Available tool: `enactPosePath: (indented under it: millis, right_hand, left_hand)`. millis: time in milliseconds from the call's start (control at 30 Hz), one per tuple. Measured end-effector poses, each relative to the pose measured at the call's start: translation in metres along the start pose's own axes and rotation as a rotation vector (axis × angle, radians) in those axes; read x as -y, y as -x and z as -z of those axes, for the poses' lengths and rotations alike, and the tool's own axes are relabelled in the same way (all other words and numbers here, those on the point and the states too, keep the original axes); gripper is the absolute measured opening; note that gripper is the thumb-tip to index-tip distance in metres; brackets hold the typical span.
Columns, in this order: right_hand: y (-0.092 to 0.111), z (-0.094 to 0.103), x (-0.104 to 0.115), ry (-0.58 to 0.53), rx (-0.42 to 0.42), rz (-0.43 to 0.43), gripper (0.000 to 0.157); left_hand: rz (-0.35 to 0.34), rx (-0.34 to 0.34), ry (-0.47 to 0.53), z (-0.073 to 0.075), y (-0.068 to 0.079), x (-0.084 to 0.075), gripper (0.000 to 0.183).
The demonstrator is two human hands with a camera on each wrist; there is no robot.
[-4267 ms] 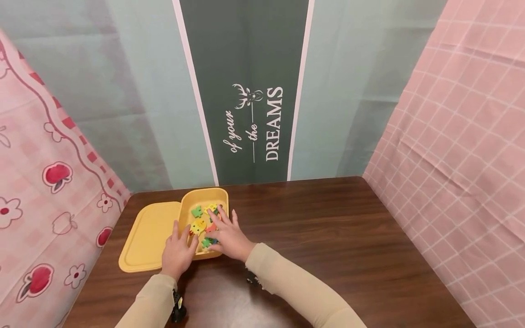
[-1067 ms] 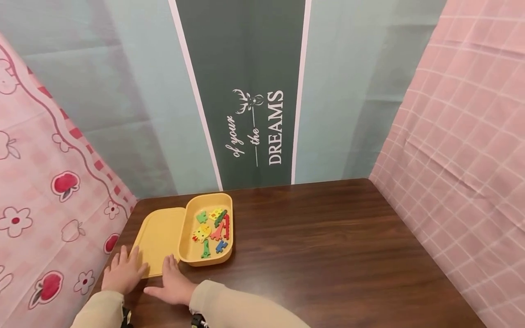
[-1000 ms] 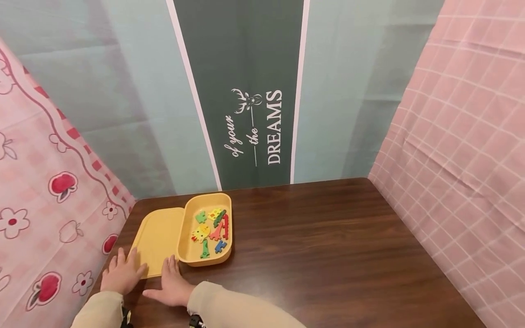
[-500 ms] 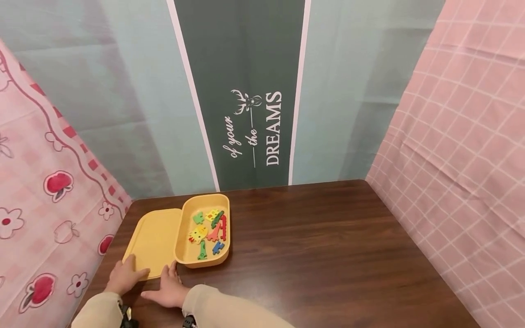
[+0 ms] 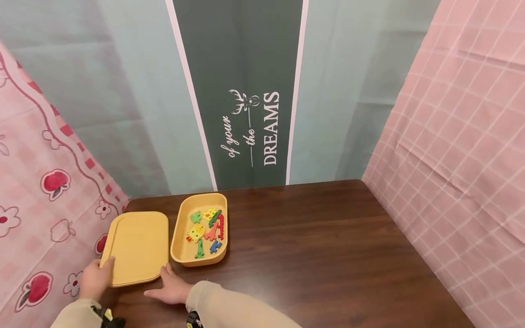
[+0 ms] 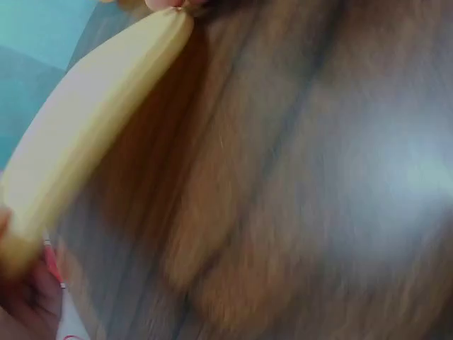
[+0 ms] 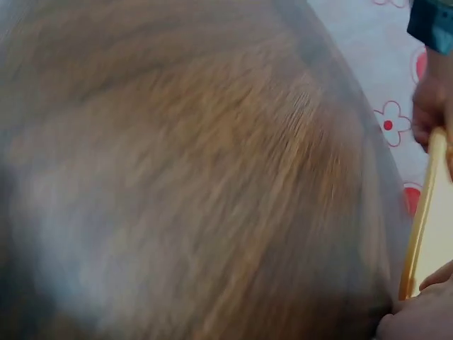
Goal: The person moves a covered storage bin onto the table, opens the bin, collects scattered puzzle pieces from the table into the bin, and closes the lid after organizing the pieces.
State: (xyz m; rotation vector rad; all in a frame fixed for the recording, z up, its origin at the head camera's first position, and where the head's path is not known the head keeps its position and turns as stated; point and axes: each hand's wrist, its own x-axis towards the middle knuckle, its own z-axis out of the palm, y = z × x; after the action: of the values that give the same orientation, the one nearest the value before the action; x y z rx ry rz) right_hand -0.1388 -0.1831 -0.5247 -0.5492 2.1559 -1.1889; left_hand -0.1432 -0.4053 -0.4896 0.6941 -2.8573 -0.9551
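The yellow lid (image 5: 137, 248) is tilted at the table's left side, its near edge raised, with a shadow below it in the left wrist view. My left hand (image 5: 95, 280) grips its near left corner, thumb on top and fingers underneath. At the near right corner my right hand (image 5: 172, 287) touches the lid with its fingertips, while its thumb points left, apart from the edge. To the right of the lid stands the matching yellow box (image 5: 176, 255). Inside lie several colourful puzzle pieces, among them a yellow animal face (image 5: 196, 232), a green piece (image 5: 199, 249) and a blue piece (image 5: 215, 247).
A dark wooden table (image 5: 311, 246) extends to the right of the box. Flowered pink cloth (image 5: 57, 218) hangs along the left side, close to the left hand. Pink checked cloth (image 5: 455, 150) hangs on the right, and a grey-green curtain (image 5: 328, 91) closes off the back.
Both hands have left the box for the lid. In the last half second the left hand takes hold of the lid and draws it left, leaving a gap to the box.
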Motion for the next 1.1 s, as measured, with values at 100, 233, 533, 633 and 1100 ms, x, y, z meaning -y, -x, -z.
enactPosePath:
  millis: [100,233,533,633,1100]
  right_hand:
    - [0.0,-0.002,0.001,0.078,-0.004,0.042,0.072]
    - [0.001,-0.005,0.004,0.092,-0.058,0.082,0.072]
    - [-0.004,0.001,0.022,0.213,-0.313,0.267,0.077]
    - [-0.01,0.02,0.027,0.096,-0.374,0.225,0.077]
    - [-0.014,0.1,0.027,0.01,-0.483,0.007,0.065]
  left_hand:
    - [-0.014,-0.047,0.038,0.006,0.005,0.002,0.052]
    - [-0.008,-0.099,0.077,0.004,0.01,0.009,0.053]
    - [0.042,-0.144,0.111,0.013,0.02,0.026,0.056]
    - [0.037,-0.038,0.1,0.013,0.023,0.021,0.061]
    - [-0.041,0.064,0.137,-0.03,0.014,-0.046,0.067]
